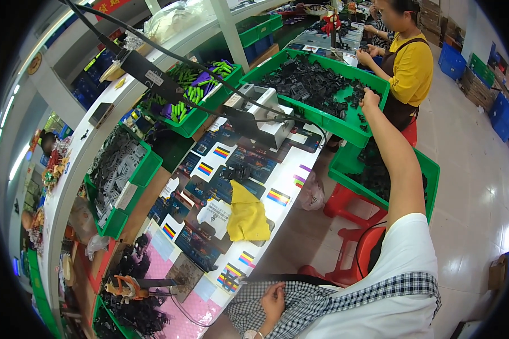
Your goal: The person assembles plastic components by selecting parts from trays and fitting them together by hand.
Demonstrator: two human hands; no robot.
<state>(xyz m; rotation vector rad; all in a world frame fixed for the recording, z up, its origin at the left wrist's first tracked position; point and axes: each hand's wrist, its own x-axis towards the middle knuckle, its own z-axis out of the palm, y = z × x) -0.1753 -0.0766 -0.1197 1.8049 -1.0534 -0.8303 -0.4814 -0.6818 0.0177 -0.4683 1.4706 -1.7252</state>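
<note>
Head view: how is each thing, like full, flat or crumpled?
Large green plastic bin, partly full of small black plastic parts
Long green plastic bin, filled with grey plastic parts
Yellow cloth, lying wrinkled
Right hand, at the black parts, grip unclear
Left hand, loosely curled, by black-and-white checked apron

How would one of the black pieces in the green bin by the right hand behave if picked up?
The black pieces are probably stiff and light, looking like moulded plastic, small beside the right hand. Their angular shapes, heaped together, might snag one another and seem unlikely to roll.
</note>
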